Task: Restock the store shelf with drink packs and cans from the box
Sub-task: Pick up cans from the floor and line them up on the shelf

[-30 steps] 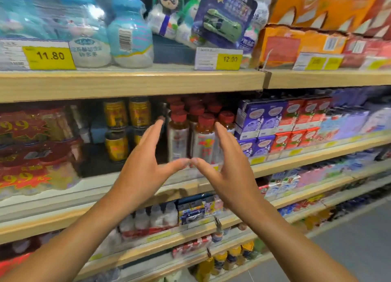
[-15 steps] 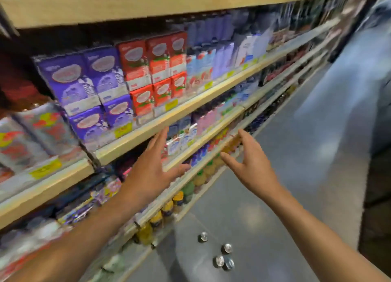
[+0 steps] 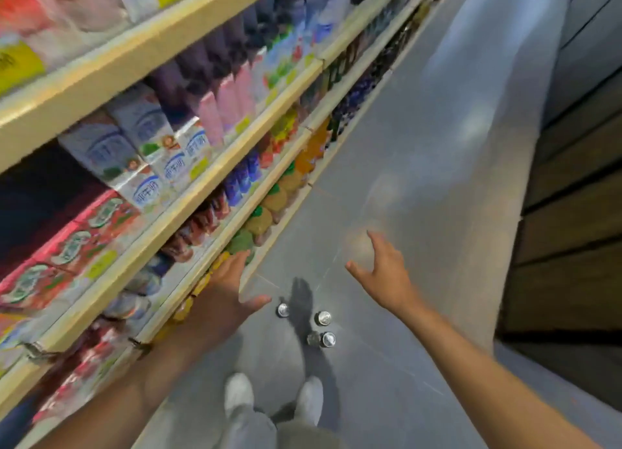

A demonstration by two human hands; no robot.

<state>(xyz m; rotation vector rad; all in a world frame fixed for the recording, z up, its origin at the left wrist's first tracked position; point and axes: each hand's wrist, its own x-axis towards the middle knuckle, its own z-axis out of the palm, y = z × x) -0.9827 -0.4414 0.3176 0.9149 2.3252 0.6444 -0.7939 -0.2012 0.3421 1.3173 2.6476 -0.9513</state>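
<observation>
Several silver-topped cans (image 3: 319, 327) stand upright on the grey floor, seen from above, just ahead of my feet. My left hand (image 3: 229, 290) hangs open with fingers spread, above and left of the cans, in front of the lower shelf edges. My right hand (image 3: 383, 277) is open too, fingers apart, above and right of the cans. Neither hand holds anything. The wooden shelf unit (image 3: 188, 209) runs along the left, filled with drink cartons (image 3: 141, 152) and bottles (image 3: 269, 209). No box is in view.
My white shoes (image 3: 272, 398) stand on the grey tiled aisle floor (image 3: 420, 165). A dark slatted fixture (image 3: 572, 246) lines the right side. The view is blurred.
My view has swung from the shelf down toward the floor. Both hands have dropped from the bottles at shelf height to just above the cans, staying open.
</observation>
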